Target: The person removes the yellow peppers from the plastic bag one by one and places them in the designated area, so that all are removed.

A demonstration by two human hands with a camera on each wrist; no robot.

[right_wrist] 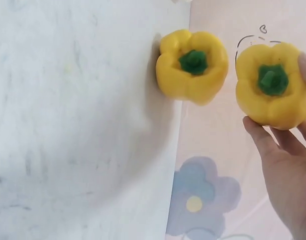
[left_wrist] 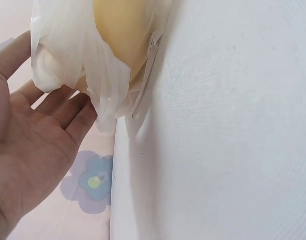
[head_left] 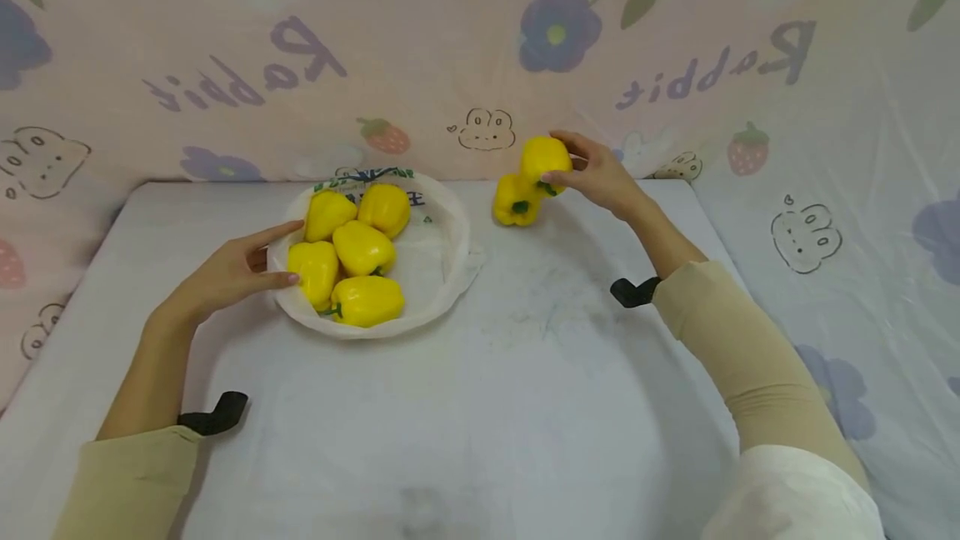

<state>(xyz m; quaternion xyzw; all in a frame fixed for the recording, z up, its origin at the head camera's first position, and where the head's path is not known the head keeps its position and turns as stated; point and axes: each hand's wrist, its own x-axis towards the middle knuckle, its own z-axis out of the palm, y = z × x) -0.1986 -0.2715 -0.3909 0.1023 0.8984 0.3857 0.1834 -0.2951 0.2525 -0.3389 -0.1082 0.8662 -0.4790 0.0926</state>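
My right hand (head_left: 600, 177) grips a yellow bell pepper (head_left: 545, 161) with a green stem, raised off the table. In the right wrist view, fingers and thumb hold that lifted bell pepper (right_wrist: 265, 97) from the side. A second yellow bell pepper (head_left: 513, 202) stands on the table just beside it. On the left, a white plastic bag (head_left: 438, 273) lies spread open with its rim rolled into a ring, several yellow bell peppers (head_left: 363, 248) inside. My left hand (head_left: 228, 273) holds the bag's left rim; its fingertips are partly hidden behind the plastic (left_wrist: 105, 75) in the left wrist view.
A white-covered table (head_left: 450, 423) carries everything, with faint smudges right of the bag. Behind it hangs a pink curtain (head_left: 435, 48) printed with flowers, rabbits and lettering, close to the table's back edge. Black wrist mounts (head_left: 633, 292) sit at both cuffs.
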